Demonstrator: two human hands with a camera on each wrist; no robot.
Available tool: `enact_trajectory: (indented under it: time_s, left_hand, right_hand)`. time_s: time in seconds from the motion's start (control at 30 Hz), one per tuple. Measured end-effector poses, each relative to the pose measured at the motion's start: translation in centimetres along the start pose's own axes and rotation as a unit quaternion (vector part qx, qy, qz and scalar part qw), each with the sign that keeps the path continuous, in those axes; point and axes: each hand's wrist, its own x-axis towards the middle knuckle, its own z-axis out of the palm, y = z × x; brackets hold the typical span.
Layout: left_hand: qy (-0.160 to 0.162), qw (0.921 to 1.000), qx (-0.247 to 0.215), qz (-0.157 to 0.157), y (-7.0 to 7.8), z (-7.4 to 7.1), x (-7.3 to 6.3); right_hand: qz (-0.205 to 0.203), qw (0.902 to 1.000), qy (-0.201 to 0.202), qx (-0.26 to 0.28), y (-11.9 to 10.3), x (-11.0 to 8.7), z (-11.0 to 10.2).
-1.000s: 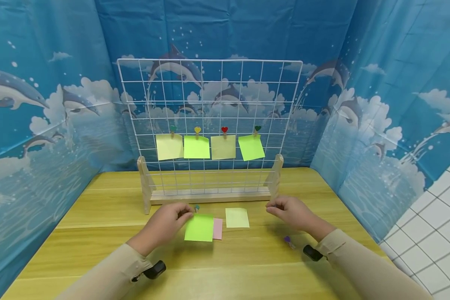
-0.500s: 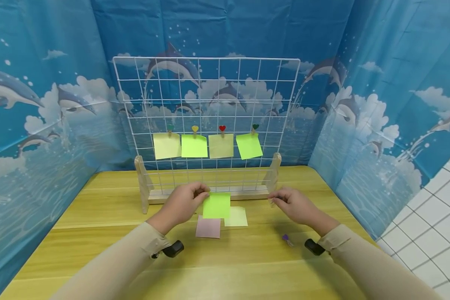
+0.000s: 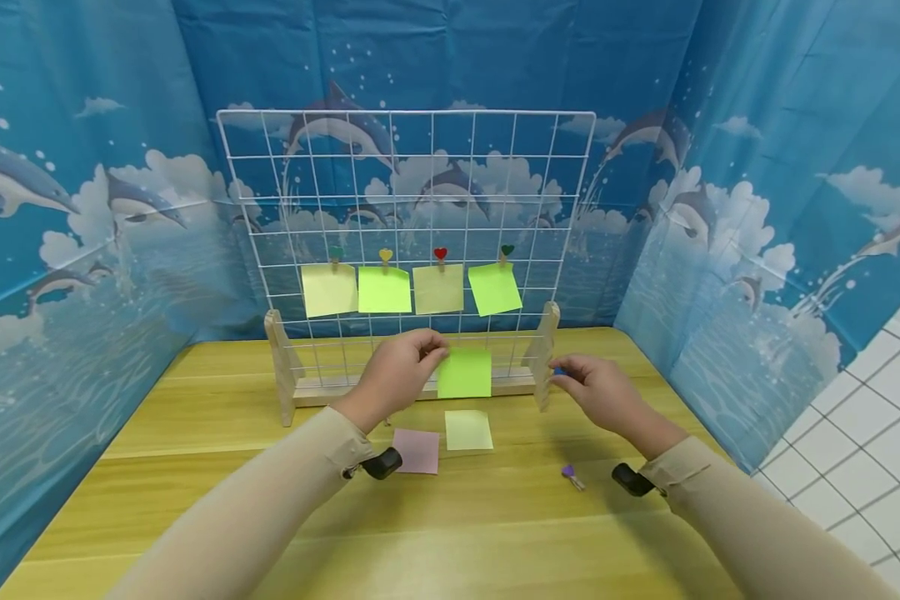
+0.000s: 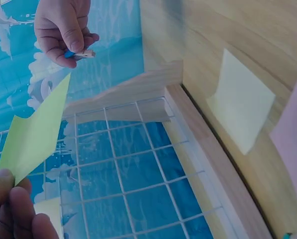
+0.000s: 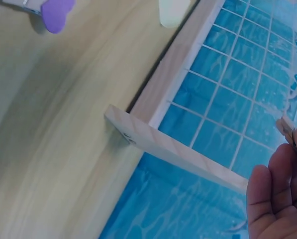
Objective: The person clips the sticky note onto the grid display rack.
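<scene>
My left hand (image 3: pixel 399 367) pinches a bright green sticky note (image 3: pixel 465 372) by its upper left corner, in front of the lower part of the white wire grid (image 3: pixel 432 111). In the left wrist view the green note (image 4: pixel 36 132) stands out from the thumb and fingers, slightly curved. Beside the grid's right wooden foot (image 3: pixel 544 358), my right hand (image 3: pixel 607 393) pinches a small wooden clothespin with a blue top (image 3: pixel 559 372). The tip of that clothespin (image 5: pixel 286 128) pokes out past the fingers in the right wrist view.
Several notes hang in a row on the grid under heart-topped clothespins, among them a pale yellow one (image 3: pixel 330 290). On the wooden table lie a pink note (image 3: pixel 417 451), a pale yellow-green note (image 3: pixel 468 430) and a purple heart clothespin (image 3: pixel 569 473). A dolphin-print curtain (image 3: pixel 570 50) surrounds the table.
My left hand has lifted the green note up and to the right from above the pink note to the grid. My right hand has risen slightly with the clothespin.
</scene>
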Motion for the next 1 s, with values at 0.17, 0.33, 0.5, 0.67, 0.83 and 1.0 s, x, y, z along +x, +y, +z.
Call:
enact_trajectory:
  time_s: [0.17, 0.33, 0.5, 0.67, 0.83, 1.0]
  left_hand:
    - [0.007, 0.9998, 0.001, 0.017, 1.4, 0.3, 1.4]
    - [0.017, 0.9995, -0.001, 0.028, 3.0, 0.4, 3.1]
    - [0.01, 0.9992, 0.0, 0.038, 4.5, 0.6, 4.7]
    - [0.008, 0.9989, 0.015, 0.043, 5.6, 1.0, 6.3]
    - [0.005, 0.9988, 0.03, 0.038, 6.4, 1.4, 7.6]
    - [-0.008, 0.9989, 0.034, 0.032, 7.2, 1.7, 8.8]
  right_hand:
    - [-0.006, 0.9996, 0.02, -0.021, -0.1, 0.3, -1.0]
    - [-0.007, 0.999, 0.041, -0.016, -0.4, 0.5, -2.2]
    - [-0.004, 0.9966, 0.06, -0.055, -0.8, 0.6, -3.2]
    - [-0.002, 0.9949, 0.078, -0.064, -0.9, 0.6, -3.9]
    - [0.005, 0.9944, 0.091, -0.053, -1.0, 0.8, -4.5]
    - [-0.005, 0.9907, 0.126, -0.05, -1.4, 1.0, -5.0]
